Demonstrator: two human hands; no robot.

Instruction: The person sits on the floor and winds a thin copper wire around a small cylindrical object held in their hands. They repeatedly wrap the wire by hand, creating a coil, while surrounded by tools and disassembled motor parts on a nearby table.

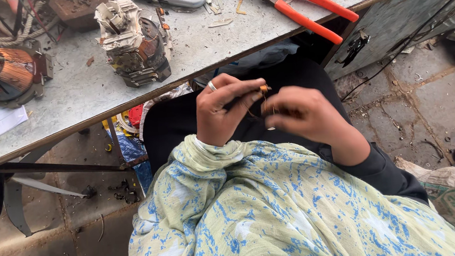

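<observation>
Head view, looking down over the lap. The left hand (220, 112), a ring on one finger, and the right hand (303, 117) meet just below the edge of the grey metal worktop (71, 98), above dark clothing and a pale green cloth with blue flecks (268, 212). Between them hangs a thin copper-coloured wire end (263, 94): the left thumb and forefinger pinch its upper tip, while the right fingers curl closed around the lower strands. The exact contact under the right fingers is hidden.

Handling note: fine wire of this kind probably kinks or snaps under a sharp pull, so a light pinch close to the working point, with the two hands kept near each other, seems the sound way to hold it.

Pose: both wrists are raised off the lap, the left palm turned toward the body, the right knuckles uppermost, the forearms converging from the lower part of the frame.

On the worktop, apart from the hands, lie a dismantled small motor with white plastic and copper winding (132, 40), a second copper coil (11, 73) and orange-handled pliers (305, 8).
</observation>
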